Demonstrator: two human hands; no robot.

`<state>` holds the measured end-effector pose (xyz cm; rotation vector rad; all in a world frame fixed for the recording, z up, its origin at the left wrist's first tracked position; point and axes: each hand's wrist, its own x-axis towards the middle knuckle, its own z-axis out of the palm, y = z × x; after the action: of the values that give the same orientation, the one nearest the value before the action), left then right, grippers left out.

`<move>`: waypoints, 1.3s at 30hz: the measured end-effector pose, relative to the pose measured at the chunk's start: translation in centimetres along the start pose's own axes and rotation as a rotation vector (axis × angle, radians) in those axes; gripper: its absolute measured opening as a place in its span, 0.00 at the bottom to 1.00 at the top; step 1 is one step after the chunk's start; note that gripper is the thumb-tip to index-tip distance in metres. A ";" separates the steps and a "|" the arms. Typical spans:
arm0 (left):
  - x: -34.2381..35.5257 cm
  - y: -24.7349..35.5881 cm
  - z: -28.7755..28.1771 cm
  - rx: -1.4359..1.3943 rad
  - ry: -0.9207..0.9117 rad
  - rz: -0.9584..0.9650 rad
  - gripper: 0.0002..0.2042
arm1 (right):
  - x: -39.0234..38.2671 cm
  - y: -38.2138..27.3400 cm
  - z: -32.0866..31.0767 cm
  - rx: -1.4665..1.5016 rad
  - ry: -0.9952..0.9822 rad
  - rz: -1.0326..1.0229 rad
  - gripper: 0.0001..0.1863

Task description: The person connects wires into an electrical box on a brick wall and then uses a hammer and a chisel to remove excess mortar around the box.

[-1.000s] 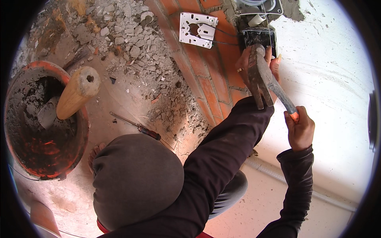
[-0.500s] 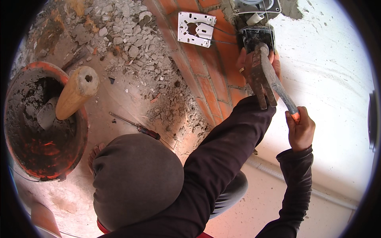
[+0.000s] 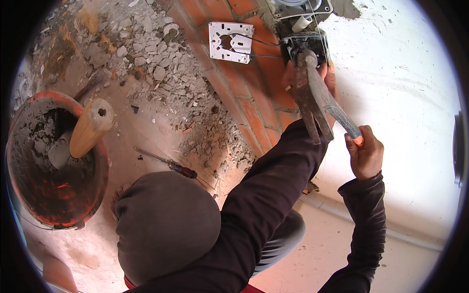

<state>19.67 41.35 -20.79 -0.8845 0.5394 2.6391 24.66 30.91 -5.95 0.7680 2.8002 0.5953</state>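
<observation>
Hammer (image 3: 312, 97), rusty claw head against black wall box (image 3: 305, 46) at twelve o'clock; right hand (image 3: 364, 154) clenched round its handle; left hand (image 3: 293, 80) hidden, grip unclear.

No packages, labels, signs or screens in view. Nothing printed shows on the brick wall, the plaster or the floor.

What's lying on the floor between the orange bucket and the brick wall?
In the head view, a screwdriver and loose rubble lie between the bucket and brick wall.
</observation>
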 end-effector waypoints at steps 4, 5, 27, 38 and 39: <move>0.9 0.1 -1.6 0.643 -0.108 0.508 0.41 | 0.7 0.6 -0.2 0.004 -0.062 0.111 0.14; 1.0 0.5 -1.7 0.677 -0.125 0.500 0.40 | 0.7 0.4 -0.2 0.008 -0.053 0.090 0.14; 1.3 6.3 -1.9 0.645 -0.208 0.398 0.21 | -0.7 1.1 0.5 0.056 -0.028 0.056 0.17; 3.5 6.5 -2.6 0.551 -0.174 0.462 0.13 | -3.3 0.0 2.1 0.282 0.070 0.204 0.17; 3.4 7.5 -2.4 0.588 -0.179 0.415 0.12 | -3.7 0.1 2.5 0.317 0.104 0.229 0.17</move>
<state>15.34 34.25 -22.79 -0.3783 1.4792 2.6055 28.56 29.92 -7.93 1.1610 2.9648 0.2274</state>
